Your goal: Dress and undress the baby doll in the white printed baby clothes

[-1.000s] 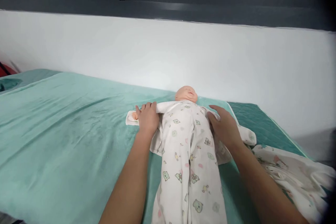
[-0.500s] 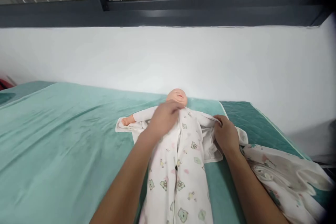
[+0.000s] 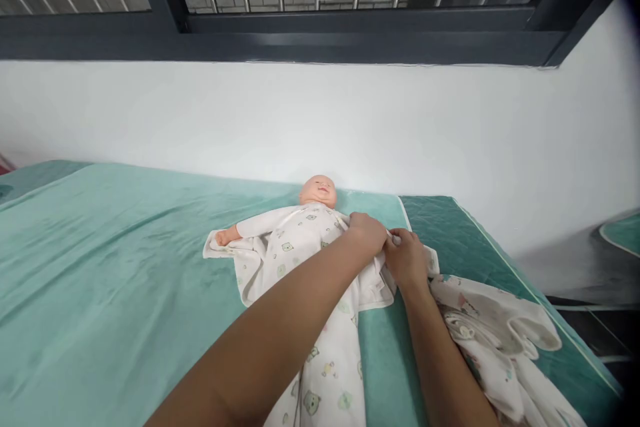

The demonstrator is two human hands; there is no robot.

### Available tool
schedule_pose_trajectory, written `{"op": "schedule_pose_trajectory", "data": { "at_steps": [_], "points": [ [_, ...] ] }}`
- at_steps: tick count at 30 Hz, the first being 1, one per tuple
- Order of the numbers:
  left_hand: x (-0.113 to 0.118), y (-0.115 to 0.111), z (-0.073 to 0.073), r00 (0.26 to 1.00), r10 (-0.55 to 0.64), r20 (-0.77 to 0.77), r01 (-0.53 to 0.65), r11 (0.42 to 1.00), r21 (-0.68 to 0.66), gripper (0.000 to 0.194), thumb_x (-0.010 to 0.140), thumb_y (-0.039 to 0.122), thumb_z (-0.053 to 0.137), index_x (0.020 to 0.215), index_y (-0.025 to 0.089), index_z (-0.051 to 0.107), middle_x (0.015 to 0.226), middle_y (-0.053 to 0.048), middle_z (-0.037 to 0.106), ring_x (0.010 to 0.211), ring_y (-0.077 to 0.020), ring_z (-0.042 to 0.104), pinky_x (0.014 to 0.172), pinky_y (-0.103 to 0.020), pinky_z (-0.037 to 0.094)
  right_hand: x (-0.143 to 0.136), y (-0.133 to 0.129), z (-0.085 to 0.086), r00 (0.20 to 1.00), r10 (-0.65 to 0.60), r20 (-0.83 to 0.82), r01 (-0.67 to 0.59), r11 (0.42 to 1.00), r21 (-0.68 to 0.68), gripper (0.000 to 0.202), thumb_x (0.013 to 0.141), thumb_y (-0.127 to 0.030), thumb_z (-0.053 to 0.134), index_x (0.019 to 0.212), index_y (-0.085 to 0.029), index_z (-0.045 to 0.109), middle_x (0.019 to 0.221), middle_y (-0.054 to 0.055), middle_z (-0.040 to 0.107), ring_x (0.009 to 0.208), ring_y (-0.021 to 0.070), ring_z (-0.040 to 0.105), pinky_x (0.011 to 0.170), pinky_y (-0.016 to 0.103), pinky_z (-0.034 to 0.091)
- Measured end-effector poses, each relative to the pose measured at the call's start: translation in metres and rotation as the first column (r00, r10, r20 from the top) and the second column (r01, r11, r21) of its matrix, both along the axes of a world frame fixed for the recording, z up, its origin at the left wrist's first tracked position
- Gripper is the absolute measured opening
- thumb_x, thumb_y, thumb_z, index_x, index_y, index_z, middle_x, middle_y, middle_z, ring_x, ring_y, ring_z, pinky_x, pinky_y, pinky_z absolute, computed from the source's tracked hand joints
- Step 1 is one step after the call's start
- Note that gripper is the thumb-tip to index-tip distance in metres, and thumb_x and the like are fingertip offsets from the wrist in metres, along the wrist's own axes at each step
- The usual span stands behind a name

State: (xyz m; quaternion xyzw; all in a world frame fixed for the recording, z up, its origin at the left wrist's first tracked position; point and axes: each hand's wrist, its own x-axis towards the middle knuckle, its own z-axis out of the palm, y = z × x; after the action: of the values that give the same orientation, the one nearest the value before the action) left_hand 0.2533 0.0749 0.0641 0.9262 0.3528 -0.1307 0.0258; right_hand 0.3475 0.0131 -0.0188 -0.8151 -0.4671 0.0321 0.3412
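Note:
A baby doll (image 3: 319,191) lies on its back, head toward the wall, dressed in a white romper (image 3: 313,223) printed with bears. Its arm on the image left stretches outward over a loose white cloth flap (image 3: 220,252), with the small hand showing. Around the sleeve on the image right, my left hand (image 3: 369,233) is closed, though its fingertips are mostly hidden. Right beside it, my right hand (image 3: 406,259) pinches the same sleeve near its end. The doll's hand on that side is not clearly visible. My left forearm crosses over the romper's front.
A teal sheet (image 3: 125,293) covers the surface. A crumpled printed white garment (image 3: 500,320) lies to the right of my right forearm. Behind stand a white wall (image 3: 225,120) and a dark window frame (image 3: 310,40) with metal bars beyond.
My left hand has moved from the doll's neck over to the sleeve on the right, joining my right hand. The doll's face and neck are now uncovered. The camera view has shifted slightly.

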Motion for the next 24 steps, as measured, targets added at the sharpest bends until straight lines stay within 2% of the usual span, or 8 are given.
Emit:
{"op": "schedule_pose_trajectory", "data": {
  "at_steps": [3,6,10,13,16,20,24],
  "points": [
    [0.004,0.002,-0.01,1.0,0.004,0.021,-0.005,0.999,0.033,0.034,0.088,0.021,0.053,0.12,0.016,0.065,0.124,-0.018,0.065,0.119,-0.0304,0.055,0.095,-0.046,0.042,0.0,-0.001,0.001,0.999,0.03,-0.018,-0.031,0.999,-0.011,0.035,0.089,-0.039,0.047,0.105,-0.018,0.07,0.105,0.014,0.069,0.096,0.0279,0.06,0.08,0.036,0.04],
    [0.003,0.003,-0.015,0.999,-0.004,0.033,0.002,0.997,0.073,0.033,0.092,0.019,0.047,0.12,0.014,0.064,0.125,-0.018,0.064,0.119,-0.0297,0.053,0.096,-0.046,0.039,0.001,-0.001,0.001,0.998,0.049,-0.031,-0.049,0.999,-0.011,0.035,0.09,-0.04,0.045,0.103,-0.018,0.07,0.101,0.012,0.071,0.093,0.0271,0.061,0.075,0.034,0.04],
    [0.001,0.002,-0.017,1.0,-0.018,0.026,0.015,0.994,0.106,0.029,0.09,0.018,0.05,0.114,0.014,0.066,0.123,-0.019,0.065,0.119,-0.031,0.053,0.096,-0.047,0.038,0.002,-0.003,0.003,0.997,0.04,-0.059,-0.041,0.999,-0.017,0.035,0.091,-0.04,0.043,0.101,-0.019,0.07,0.097,0.012,0.072,0.089,0.0266,0.062,0.072,0.033,0.039],
    [-0.002,0.002,-0.015,0.999,-0.039,0.018,0.037,0.994,0.103,0.032,0.088,0.021,0.055,0.118,0.014,0.062,0.124,-0.018,0.064,0.12,-0.0303,0.054,0.096,-0.046,0.04,0.004,-0.006,0.003,0.991,0.038,-0.128,-0.039,0.999,-0.002,0.035,0.09,-0.038,0.042,0.101,-0.018,0.07,0.096,0.013,0.072,0.087,0.0265,0.063,0.072,0.034,0.04],
    [-0.008,0.006,-0.008,0.999,-0.053,0.005,0.052,0.995,0.09,0.034,0.085,0.02,0.057,0.119,0.014,0.059,0.12,-0.017,0.066,0.113,-0.0281,0.06,0.093,-0.042,0.044,0.008,-0.01,0.001,0.979,0.043,-0.2,-0.037,0.999,0.037,0.036,0.09,-0.038,0.04,0.101,-0.018,0.068,0.096,0.013,0.072,0.087,0.027,0.062,0.074,0.034,0.041],
    [-0.02,0.013,0.009,0.996,-0.092,-0.006,0.092,0.992,0.088,0.033,0.083,0.024,0.061,0.114,0.014,0.059,0.11,-0.015,0.069,0.101,-0.0292,0.065,0.085,-0.042,0.049,0.015,-0.012,-0.003,0.97,0.07,-0.234,-0.048,0.994,0.1,0.038,0.088,-0.037,0.039,0.104,-0.017,0.065,0.103,0.014,0.07,0.092,0.0272,0.061,0.077,0.035,0.042],
    [-0.039,0.02,0.029,0.992,-0.126,0.008,0.124,0.986,0.107,0.031,0.081,0.028,0.063,0.11,0.018,0.059,0.106,-0.013,0.069,0.096,-0.029,0.066,0.08,-0.039,0.051,0.022,-0.013,-0.005,0.954,0.077,-0.288,-0.028,0.985,0.173,0.038,0.085,-0.039,0.04,0.102,-0.016,0.065,0.095,0.013,0.07,0.084,0.0267,0.06,0.074,0.036,0.043]
  ]
}}
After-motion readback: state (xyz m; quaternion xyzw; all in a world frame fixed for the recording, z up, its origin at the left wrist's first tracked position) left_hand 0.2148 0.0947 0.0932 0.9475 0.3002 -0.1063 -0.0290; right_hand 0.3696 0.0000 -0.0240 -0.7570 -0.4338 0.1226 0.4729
